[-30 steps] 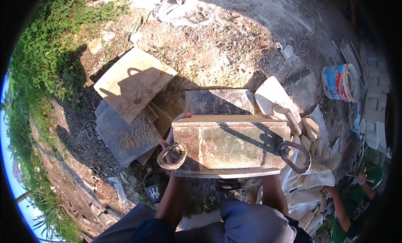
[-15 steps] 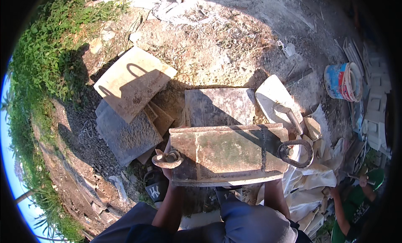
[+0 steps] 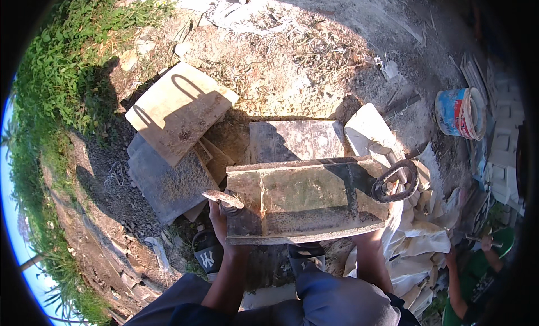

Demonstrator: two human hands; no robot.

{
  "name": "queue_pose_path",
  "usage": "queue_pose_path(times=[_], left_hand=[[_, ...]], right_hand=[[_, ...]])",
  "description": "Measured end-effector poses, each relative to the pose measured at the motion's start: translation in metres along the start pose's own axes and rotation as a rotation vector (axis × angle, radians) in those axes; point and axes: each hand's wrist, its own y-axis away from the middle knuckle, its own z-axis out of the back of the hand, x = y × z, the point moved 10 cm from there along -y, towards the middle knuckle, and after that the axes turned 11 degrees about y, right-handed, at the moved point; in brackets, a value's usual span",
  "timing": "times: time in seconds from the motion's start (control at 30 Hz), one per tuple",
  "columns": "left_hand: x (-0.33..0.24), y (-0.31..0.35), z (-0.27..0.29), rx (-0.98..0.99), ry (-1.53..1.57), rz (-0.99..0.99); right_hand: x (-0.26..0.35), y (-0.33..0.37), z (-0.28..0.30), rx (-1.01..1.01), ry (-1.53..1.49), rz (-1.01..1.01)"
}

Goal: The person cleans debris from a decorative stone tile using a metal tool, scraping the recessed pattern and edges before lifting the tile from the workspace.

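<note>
A rusty, rectangular metal piece with raised long edges and a thick ring at each end is held up in front of my legs. My left hand grips its left end, just beneath the left ring; some of the fingers are hidden behind it. Under the near right corner, my right hand holds it, mostly covered by the metal. The right ring stands up from the other end. Just beyond the piece, a dark weathered slab lies on the ground.
Flat slabs lie stacked at the left beside green plants. A pale board, a trowel-like tool and white sheeting are at the right. Farther right are a paint bucket and a person in green.
The metal piece has tilted, its far edge rising a little and its rings turning with it. My left hand shows more at the left end now. Both hands keep their hold.
</note>
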Motion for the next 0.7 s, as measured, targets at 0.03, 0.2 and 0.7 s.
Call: queue_pose_path(times=[0.03, 0.2, 0.7], left_hand=[[-0.013, 0.006, 0.016, -0.165, -0.202, -0.156], [-0.011, 0.010, 0.030, -0.630, -0.288, -0.155], [-0.028, -0.007, -0.023, -0.314, -1.194, -0.477]], right_hand=[[0.008, 0.001, -0.008, 0.041, 0.122, 0.087], [0.017, 0.004, -0.021, 0.063, 0.335, 0.175], [-0.006, -0.035, -0.005, -0.192, 0.222, 0.014]])
